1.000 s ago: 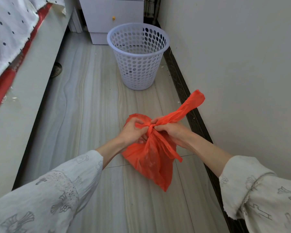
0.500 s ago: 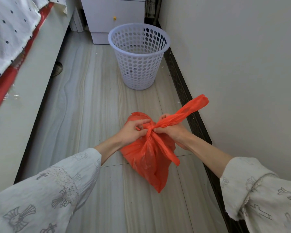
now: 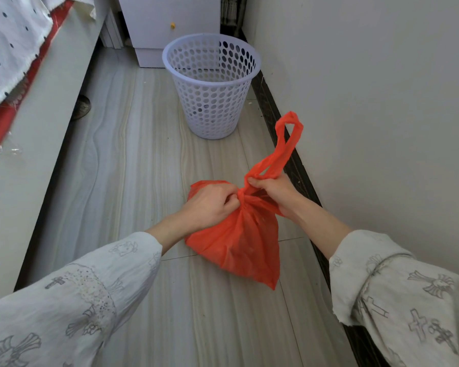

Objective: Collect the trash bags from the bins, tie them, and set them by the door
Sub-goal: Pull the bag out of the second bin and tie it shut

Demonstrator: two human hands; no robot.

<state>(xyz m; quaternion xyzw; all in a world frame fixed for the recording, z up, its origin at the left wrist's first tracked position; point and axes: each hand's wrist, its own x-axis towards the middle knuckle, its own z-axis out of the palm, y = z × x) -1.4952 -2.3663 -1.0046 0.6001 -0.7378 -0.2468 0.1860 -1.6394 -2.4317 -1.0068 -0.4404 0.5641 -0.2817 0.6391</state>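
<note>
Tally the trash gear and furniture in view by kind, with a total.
Orange trash bag: 1
White perforated bin: 1
White cabinet: 1
Total: 3

head-worn view, forward and down

The bag (image 3: 239,242) at lower centre is plain orange-red, slightly see-through. The bin (image 3: 212,86) at upper centre is pale lavender-white, its wall patterned all over with round holes. Both sleeves (image 3: 72,300) along the bottom are off-white with faint grey printed crosses and flower shapes. The floor (image 3: 133,160) is light grey with wavy beige and grey streaks like wood grain. The baseboard (image 3: 289,144) on the right is dark brown; the wall (image 3: 382,102) is plain off-white. The cloth (image 3: 8,35) at upper left is white with dark dots, over a red layer (image 3: 0,120). The cabinet (image 3: 170,19) at top is white with a small yellow knob (image 3: 172,25).
</note>
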